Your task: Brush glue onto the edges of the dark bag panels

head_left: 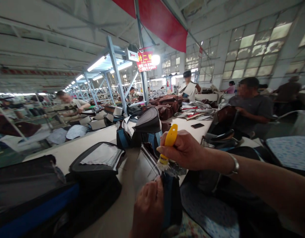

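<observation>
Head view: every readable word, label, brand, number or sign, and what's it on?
"二": yellow, on the red sign by the bright lamp; its other yellow characters and the white lines below are too blurred to read.
White display box: red marks, too blurred to read.
Small red sign near the windows: too small.
Long red strip at far left: characters too blurred.
Yellow brush: no readable text.
No brand readable.

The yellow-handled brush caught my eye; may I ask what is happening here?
The right hand grips the yellow-handled brush, its pale bristles down beside a black and blue fabric bag piece. The left hand is at that piece's upper edge, below the bristles. To the left, a black bag topped with whitish cloth sits on the pale table.
</observation>
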Demonstrator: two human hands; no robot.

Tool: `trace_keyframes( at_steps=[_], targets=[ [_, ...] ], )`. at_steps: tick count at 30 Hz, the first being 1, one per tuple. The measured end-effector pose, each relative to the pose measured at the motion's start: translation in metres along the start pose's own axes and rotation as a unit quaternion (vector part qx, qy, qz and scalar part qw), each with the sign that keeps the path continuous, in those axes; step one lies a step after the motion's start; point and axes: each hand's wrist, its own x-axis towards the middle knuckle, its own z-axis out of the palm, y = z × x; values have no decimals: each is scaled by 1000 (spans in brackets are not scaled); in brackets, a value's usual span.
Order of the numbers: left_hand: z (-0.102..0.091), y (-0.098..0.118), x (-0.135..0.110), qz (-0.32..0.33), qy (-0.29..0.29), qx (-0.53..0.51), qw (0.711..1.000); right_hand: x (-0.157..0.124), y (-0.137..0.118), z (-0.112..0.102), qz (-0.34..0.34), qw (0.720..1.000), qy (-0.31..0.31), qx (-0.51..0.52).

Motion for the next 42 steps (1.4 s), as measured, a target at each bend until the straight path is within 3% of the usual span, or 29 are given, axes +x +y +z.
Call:
trace_keyframes(
  at_steps=[4, 6, 9, 11, 14, 18, 21, 22, 24, 26, 27, 28, 30, 32, 34, 36, 38, 42],
  targets=[
    [-2, 6, 6, 27, -15, -5, 999, 3, 15, 11, -45, 977, -139, -158],
    [-2, 8, 9, 39, -20, -8, 999, 6, 17, 11, -59, 960, -156, -223],
    [-3, 10, 12, 32, -25, -13, 999, 11, 11, 10, -57, 963, -144, -220],
    [-2, 11, 14, 28, -29, -20, 999, 14, 6, 12, -62, 955, -194, -215],
    [0, 13, 15, 41, -28, -35, 998, 16, 2, 18, -60, 917, -287, -270],
    [1, 15, 13, 41, -26, -45, 998, 18, 2, 26, -57, 927, -265, -258],
    [-1, 12, 9, 64, -44, -61, 995, 20, 12, 29, -63, 911, -318, -255],
    [-2, 9, 7, 70, -43, -63, 995, 20, 17, 28, -58, 914, -305, -263],
    [-5, -2, 3, 66, -28, -61, 996, 18, 27, 20, -5, 953, -195, -232],
    [-6, -18, -2, 38, 2, -60, 997, 11, 34, 9, 94, 992, -26, -85],
    [-6, -26, -6, 16, 19, -63, 998, 5, 36, 5, 147, 987, 57, 31],
    [-6, -34, -9, -14, 35, -70, 997, -3, 36, 4, 195, 960, 123, 158],
    [-4, -46, -18, -91, 51, -98, 990, -24, 34, 13, 277, 861, 184, 385],
    [-3, -52, -28, -164, 67, -121, 977, -46, 27, 35, 353, 764, 162, 514],
    [-4, -53, -40, -191, 108, -99, 971, -64, 19, 64, 386, 699, 139, 585],
    [-11, -49, -53, -170, 128, -42, 976, -73, 10, 91, 379, 660, 122, 637],
    [-20, -43, -68, -169, 92, -3, 981, -74, 3, 111, 352, 627, 105, 687],
    [-32, -31, -99, -280, -14, -76, 957, -64, -8, 133, 329, 570, 93, 747]
  ],
)
